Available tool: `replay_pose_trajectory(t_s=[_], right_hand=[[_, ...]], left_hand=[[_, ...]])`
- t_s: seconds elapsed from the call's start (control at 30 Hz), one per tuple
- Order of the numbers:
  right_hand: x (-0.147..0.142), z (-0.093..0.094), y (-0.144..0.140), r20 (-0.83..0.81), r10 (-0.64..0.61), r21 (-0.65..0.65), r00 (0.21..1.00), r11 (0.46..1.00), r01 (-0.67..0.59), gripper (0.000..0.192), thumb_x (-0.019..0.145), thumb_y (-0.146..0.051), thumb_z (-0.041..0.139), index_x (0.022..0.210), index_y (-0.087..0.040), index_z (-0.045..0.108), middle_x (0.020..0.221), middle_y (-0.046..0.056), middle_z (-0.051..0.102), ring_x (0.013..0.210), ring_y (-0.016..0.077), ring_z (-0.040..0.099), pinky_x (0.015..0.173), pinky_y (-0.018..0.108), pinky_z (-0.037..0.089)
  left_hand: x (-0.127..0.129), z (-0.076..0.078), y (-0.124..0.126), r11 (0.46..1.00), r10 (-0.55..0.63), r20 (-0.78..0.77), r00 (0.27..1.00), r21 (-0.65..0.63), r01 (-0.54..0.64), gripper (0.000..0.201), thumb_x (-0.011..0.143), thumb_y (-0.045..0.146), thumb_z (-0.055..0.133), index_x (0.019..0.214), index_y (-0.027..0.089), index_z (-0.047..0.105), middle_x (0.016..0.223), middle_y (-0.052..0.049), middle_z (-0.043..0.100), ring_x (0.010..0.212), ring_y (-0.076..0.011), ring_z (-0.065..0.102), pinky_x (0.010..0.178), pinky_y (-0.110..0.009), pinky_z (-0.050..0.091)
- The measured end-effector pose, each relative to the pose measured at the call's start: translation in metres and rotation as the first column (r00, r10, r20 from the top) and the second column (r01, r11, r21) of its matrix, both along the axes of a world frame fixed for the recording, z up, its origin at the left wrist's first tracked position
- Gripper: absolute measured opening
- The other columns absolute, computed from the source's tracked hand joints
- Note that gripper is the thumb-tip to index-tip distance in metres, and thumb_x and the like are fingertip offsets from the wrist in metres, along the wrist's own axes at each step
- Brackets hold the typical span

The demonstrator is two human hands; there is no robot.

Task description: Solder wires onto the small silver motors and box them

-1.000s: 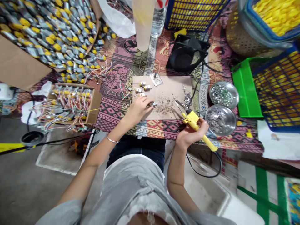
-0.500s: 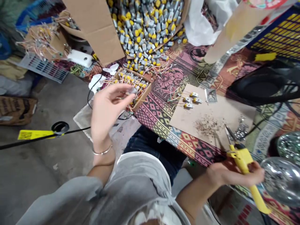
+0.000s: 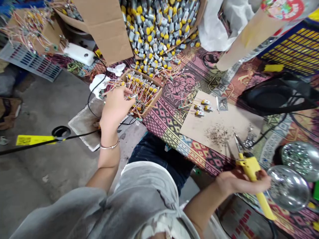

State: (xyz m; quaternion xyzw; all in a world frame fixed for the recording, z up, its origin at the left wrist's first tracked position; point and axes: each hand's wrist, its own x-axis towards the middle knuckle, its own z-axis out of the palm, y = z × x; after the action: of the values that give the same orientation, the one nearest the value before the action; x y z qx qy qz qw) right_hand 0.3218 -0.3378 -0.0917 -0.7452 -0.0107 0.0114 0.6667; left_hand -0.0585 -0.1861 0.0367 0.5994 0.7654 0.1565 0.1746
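My left hand (image 3: 117,108) is over the near left corner of a small cardboard box (image 3: 152,105), fingers pinched around a small motor (image 3: 131,97) that they partly hide. Rows of wired motors with yellow ends (image 3: 142,81) fill that box. On the right, my right hand (image 3: 243,182) grips a yellow soldering gun (image 3: 252,167), its metal tip pointing up and left over a brown board (image 3: 189,124). Several wired motors (image 3: 203,108) lie at the board's left side, near a flat metal plate (image 3: 221,103).
A large carton (image 3: 106,30) spills loose motors (image 3: 159,30) at the back. Two shiny bowls (image 3: 290,187) (image 3: 302,159) with small parts stand at right. A black dish-shaped object (image 3: 274,94) and a blue basket (image 3: 289,46) are behind them. A cable (image 3: 82,135) crosses the left side.
My left hand has lowered and moved slightly left, bringing the small motor down to the box. My right hand still holds the soldering gun; the camera view has shifted a little.
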Motion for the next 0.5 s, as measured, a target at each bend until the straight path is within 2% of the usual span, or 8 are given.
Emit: replay_pose_trajectory(t_s=[0.03, 0.17, 0.33, 0.5], right_hand=[[-0.001, 0.0, 0.0, 0.005, -0.042, 0.019, 0.999, 0.999, 0.041, 0.029, 0.079, -0.06, 0.035, 0.085, -0.032, 0.041, 0.091, 0.005, 0.043, 0.1, 0.0274, 0.067, 0.083, 0.051, 0.065], [-0.004, 0.002, 0.0, 0.04, -0.02, -0.062, 0.999, 0.998, 0.022, 0.03, 0.082, -0.062, 0.032, 0.083, -0.034, 0.042, 0.09, 0.006, 0.047, 0.103, 0.0296, 0.066, 0.086, 0.054, 0.064], [-0.003, -0.001, 0.0, 0.039, -0.02, 0.047, 0.999, 0.999, 0.019, 0.029, 0.081, -0.061, 0.037, 0.083, -0.033, 0.045, 0.09, 0.004, 0.045, 0.1, 0.0283, 0.066, 0.09, 0.054, 0.063], [0.001, -0.008, -0.004, 0.06, 0.03, 0.106, 0.998, 0.994, -0.036, 0.035, 0.08, -0.067, 0.041, 0.085, -0.033, 0.045, 0.093, 0.004, 0.046, 0.1, 0.0282, 0.064, 0.084, 0.053, 0.064]], left_hand=[[0.001, -0.001, 0.0, 1.0, -0.01, 0.002, 1.0, 0.0, 0.01, 0.023, 0.089, 0.02, 0.07, 0.11, 0.015, 0.078, 0.119, -0.012, 0.08, 0.107, -0.0277, 0.074, 0.106, -0.042, 0.055], [-0.002, 0.002, -0.002, 1.0, -0.009, 0.015, 1.0, 0.004, 0.009, 0.022, 0.088, 0.024, 0.073, 0.108, 0.016, 0.08, 0.11, -0.01, 0.082, 0.1, -0.0271, 0.074, 0.103, -0.043, 0.057], [-0.013, 0.015, -0.002, 0.998, 0.049, -0.027, 0.998, 0.043, -0.048, 0.02, 0.09, 0.022, 0.073, 0.108, 0.017, 0.081, 0.112, -0.009, 0.082, 0.1, -0.0268, 0.074, 0.103, -0.045, 0.056], [-0.006, 0.012, 0.003, 0.999, 0.012, -0.111, 0.994, -0.04, -0.017, 0.027, 0.093, 0.021, 0.07, 0.116, 0.01, 0.078, 0.113, -0.013, 0.079, 0.111, -0.0308, 0.071, 0.109, -0.051, 0.052]])
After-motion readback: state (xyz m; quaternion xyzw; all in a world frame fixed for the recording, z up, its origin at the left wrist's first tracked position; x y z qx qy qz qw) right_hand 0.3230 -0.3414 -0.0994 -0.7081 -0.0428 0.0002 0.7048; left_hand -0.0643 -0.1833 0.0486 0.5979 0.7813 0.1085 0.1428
